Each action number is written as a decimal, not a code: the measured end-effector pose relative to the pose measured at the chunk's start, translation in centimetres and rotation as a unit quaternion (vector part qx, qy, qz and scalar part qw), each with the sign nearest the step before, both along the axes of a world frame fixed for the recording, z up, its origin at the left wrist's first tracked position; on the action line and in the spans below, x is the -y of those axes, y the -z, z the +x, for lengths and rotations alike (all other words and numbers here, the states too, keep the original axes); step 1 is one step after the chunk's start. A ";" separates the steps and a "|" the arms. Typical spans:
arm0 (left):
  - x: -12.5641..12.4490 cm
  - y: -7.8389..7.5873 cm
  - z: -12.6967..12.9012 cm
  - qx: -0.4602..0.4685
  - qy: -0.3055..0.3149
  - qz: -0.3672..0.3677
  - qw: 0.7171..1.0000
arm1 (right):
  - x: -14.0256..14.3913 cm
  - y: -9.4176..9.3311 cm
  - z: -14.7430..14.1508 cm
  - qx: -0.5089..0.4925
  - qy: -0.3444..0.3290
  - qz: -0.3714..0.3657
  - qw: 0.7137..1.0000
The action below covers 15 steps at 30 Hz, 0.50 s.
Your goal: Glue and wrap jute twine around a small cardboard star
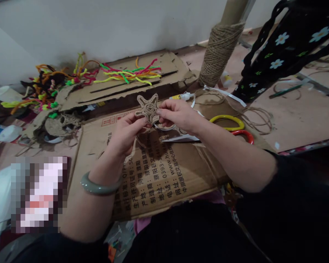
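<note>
You've got the small star-shaped piece of coiled brown jute twine pinched between both hands, raised just above the flattened brown cardboard box with printed lettering. Your left hand, a pale green bangle on its wrist, is closed on the star's lower left edge, thumb and fingertips against it. Your right hand grips the star's right side, fingers curled in tight. Just right of the star, beyond your right hand, a yellow plastic ring and a red plastic ring lie touching on the box. Behind the star, a white glue tube with a yellow label lies flat. Farther back and to the right stands a tall cone of wound jute twine. Left of the star, beyond the box, sprawls a heap of bright pipe cleaners.
</note>
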State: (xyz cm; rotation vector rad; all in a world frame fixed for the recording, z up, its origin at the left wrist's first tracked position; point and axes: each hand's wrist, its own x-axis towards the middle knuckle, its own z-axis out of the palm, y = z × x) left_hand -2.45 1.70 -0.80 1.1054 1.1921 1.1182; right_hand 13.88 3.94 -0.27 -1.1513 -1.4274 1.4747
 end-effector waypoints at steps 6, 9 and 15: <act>0.0 -0.2 -0.1 -0.016 -0.008 0.013 1.000 | -0.2 -0.1 0.3 -0.012 0.000 0.028 1.000; 0.0 -0.3 -0.2 -0.040 0.008 0.014 0.999 | -0.4 -0.1 0.4 -0.030 0.018 0.043 0.998; -0.4 -0.7 -0.7 -0.010 -0.050 0.017 0.999 | -0.4 0.2 0.6 0.039 -0.026 0.044 0.998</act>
